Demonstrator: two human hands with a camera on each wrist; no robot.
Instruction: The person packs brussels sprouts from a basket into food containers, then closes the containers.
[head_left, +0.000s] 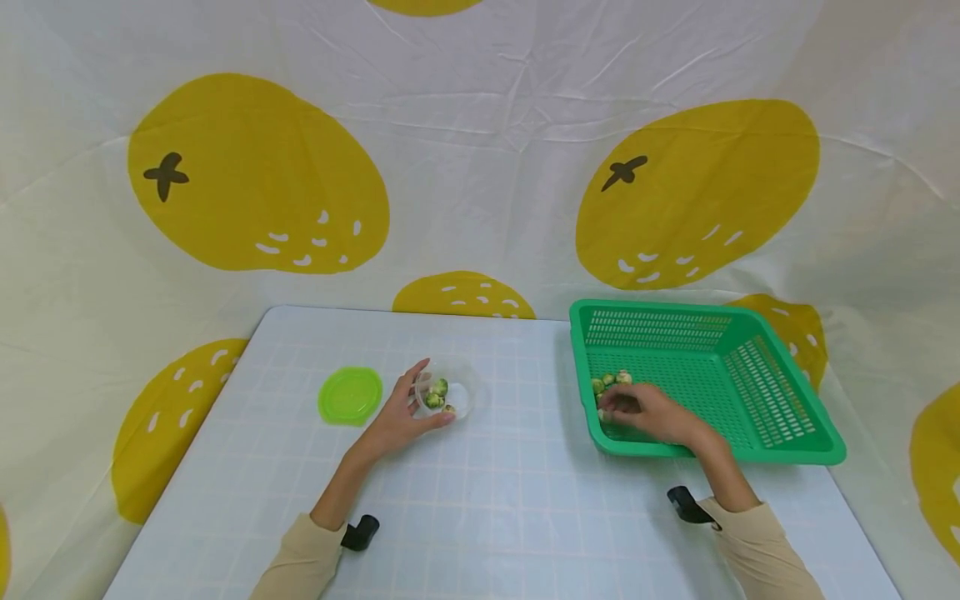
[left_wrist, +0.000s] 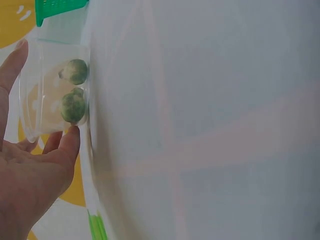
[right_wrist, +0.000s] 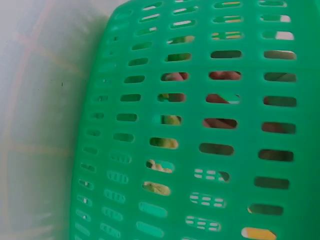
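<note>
A clear plastic container (head_left: 465,390) stands on the table with a few Brussels sprouts (head_left: 435,400) inside. My left hand (head_left: 401,421) holds it from the left, thumb along the near side and fingers round the far side. The left wrist view shows two green sprouts (left_wrist: 73,106) through the container's wall. Inside the green basket (head_left: 697,308), my right hand (head_left: 648,412) reaches down with bent fingers at several loose sprouts (head_left: 609,379) by the left wall. In the right wrist view the slotted basket wall (right_wrist: 195,135) mostly hides those fingers; I cannot tell whether they pinch a sprout.
A lime-green lid (head_left: 350,396) lies flat left of the container. The basket takes up the table's right side, its far right corner near the edge. Behind the table (head_left: 487,508) hangs a white cloth (head_left: 480,192) printed with yellow fruit.
</note>
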